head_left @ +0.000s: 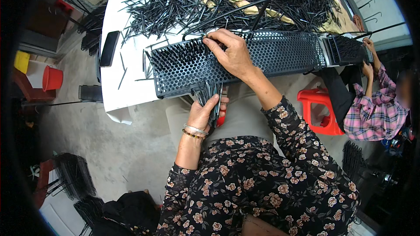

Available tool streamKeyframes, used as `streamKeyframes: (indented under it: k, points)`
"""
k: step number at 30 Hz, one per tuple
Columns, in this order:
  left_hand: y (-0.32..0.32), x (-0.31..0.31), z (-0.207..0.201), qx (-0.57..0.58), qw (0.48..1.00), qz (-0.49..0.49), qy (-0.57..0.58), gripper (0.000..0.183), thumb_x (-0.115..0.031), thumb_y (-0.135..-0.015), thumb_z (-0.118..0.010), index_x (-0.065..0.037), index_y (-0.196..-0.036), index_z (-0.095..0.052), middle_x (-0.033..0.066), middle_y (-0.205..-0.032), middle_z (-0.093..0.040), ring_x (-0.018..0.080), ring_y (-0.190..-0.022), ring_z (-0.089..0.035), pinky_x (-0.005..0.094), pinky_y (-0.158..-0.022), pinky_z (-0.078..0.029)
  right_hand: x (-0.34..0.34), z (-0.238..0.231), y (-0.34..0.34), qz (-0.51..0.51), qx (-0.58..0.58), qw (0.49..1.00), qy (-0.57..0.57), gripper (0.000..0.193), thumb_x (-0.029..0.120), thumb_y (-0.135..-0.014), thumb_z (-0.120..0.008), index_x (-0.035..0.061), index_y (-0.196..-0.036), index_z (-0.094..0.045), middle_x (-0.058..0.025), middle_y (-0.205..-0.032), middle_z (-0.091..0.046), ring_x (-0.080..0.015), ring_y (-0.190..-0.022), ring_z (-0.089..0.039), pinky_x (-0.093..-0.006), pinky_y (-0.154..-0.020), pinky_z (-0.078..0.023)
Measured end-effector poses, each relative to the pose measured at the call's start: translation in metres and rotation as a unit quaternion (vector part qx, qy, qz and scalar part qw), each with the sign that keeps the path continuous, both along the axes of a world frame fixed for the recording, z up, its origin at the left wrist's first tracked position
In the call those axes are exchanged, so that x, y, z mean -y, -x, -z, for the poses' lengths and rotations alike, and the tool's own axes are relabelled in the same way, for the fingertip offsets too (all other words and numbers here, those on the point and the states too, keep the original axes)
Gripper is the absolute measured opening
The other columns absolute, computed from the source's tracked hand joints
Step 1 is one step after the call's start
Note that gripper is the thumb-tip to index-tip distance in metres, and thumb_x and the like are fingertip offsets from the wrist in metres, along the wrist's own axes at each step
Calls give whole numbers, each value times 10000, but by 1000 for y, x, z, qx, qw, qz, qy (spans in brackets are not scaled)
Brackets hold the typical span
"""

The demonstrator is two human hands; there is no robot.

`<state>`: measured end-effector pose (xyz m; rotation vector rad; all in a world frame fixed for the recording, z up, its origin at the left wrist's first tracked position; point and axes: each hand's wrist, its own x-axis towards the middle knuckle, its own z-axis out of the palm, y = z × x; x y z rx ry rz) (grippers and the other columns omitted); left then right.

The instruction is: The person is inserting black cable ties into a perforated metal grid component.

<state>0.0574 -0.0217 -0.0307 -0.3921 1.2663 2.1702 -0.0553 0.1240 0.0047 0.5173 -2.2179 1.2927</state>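
A long black perforated rack (280,51) lies along the near edge of the table, its face full of round holes. Short black sticks (177,57) stand upright in the holes at its left end. My left hand (206,110) is closed round a bundle of thin black sticks (209,91), just below the rack's front edge. Over the rack, at the right border of the filled holes, my right hand (229,52) is closed with thumb and forefinger pinched together. Whatever lies between those fingertips is too small to make out.
A big heap of loose black sticks (175,6) covers the white table (135,94). A phone (109,49) lies at the left. To the right, a person (376,105) handles another rack (348,49), near a red stool (317,109). A red bucket (52,78) stands far left.
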Motion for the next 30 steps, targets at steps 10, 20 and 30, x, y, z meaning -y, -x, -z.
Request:
streamKeyframes:
  k: [10, 20, 30]
  points:
    - [0, 0, -1, 10, 1000, -10, -7, 244, -168, -899, -575, 41, -1026, -582, 120, -868, -658, 128, -671, -610, 240, -555, -530, 1, 2, 0, -13, 23, 999, 33, 159, 111, -822, -634, -37, -878, -651, -138, -821, -643, -250, -701, -630, -321, -624, -492]
    - [0, 0, 2, 17, 1000, -19, -19, 208, -152, -896, -575, 27, -1001, -584, 119, -857, -659, 133, -656, -609, 248, -545, -527, 0, 14, -2, -35, 24, 999, 15, 147, 109, -820, -630, -31, -863, -647, -137, -834, -645, -267, -757, -628, -333, -666, -485]
    - [2, -1, 2, 5, 999, -21, -41, 218, -150, -896, -575, 32, -1015, -578, 128, -870, -659, 137, -668, -616, 253, -554, -533, 2, 17, -6, -23, 8, 999, -37, 144, 111, -800, -656, 26, -916, -657, -97, -883, -658, -238, -820, -623, -341, -743, -472]
